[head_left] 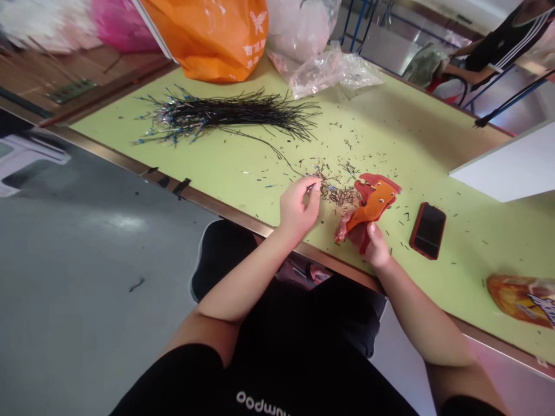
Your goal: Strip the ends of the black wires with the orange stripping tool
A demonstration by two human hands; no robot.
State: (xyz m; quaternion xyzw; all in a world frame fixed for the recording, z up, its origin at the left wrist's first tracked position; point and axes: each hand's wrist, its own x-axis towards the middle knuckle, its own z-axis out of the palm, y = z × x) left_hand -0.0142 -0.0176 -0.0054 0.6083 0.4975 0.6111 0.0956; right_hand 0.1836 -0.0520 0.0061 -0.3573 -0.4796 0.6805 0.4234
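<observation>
My left hand (pixel 300 207) pinches the end of a thin black wire (pixel 280 153), which curves back toward the bundle. A wire stripper (pixel 373 202) with orange and red handles sits in my right hand (pixel 376 245), its jaws pointing up and left. The wire end and the stripper's jaws are apart. Between and beyond my hands lies a heap of short black wire scraps (pixel 336 193), with a few blue bits in it. Farther back on the green table rests a big bundle of black wires (pixel 234 112), many with blue tips at their left ends.
Right of the stripper lies a phone (pixel 428 230) in a red case. A bottle (pixel 522 300) with amber contents is at the right edge. An orange bag (pixel 212 40) and clear plastic bags (pixel 329 69) stand at the back. Another person (pixel 494 52) sits beyond the table.
</observation>
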